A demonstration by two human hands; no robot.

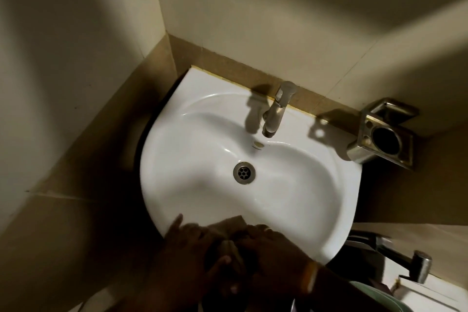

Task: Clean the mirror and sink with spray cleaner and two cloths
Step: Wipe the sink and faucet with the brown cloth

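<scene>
Looking straight down at a white sink (pixel 177 134) wedged into a corner of beige tiled wall (pixel 253 20). Both hands are at the near rim, bunched together over a brownish cloth (pixel 231 227) that sits on the rim, with part of it poking out toward the bowl between them.

The left hand (pixel 188 238) is on the left side of the cloth, one finger sticking out straight onto the rim, the rest curled down around the fabric. The right hand (pixel 271 240) is just beside it on the right, fingers curled on the cloth too, with a yellow band (pixel 312 276) on the wrist. It's dim and blurry down there, so exactly how the fingers wrap I can't tell.

The bowl looks shiny, with the drain (pixel 244 173) in the middle. A metal tap (pixel 274 111) stands at the far edge, casting a shadow to its left. On the wall to the right there's a metal holder (pixel 379 134) with a round hole. A second tap (pixel 405 258) shows at the near right, lower down, below the sink.
</scene>
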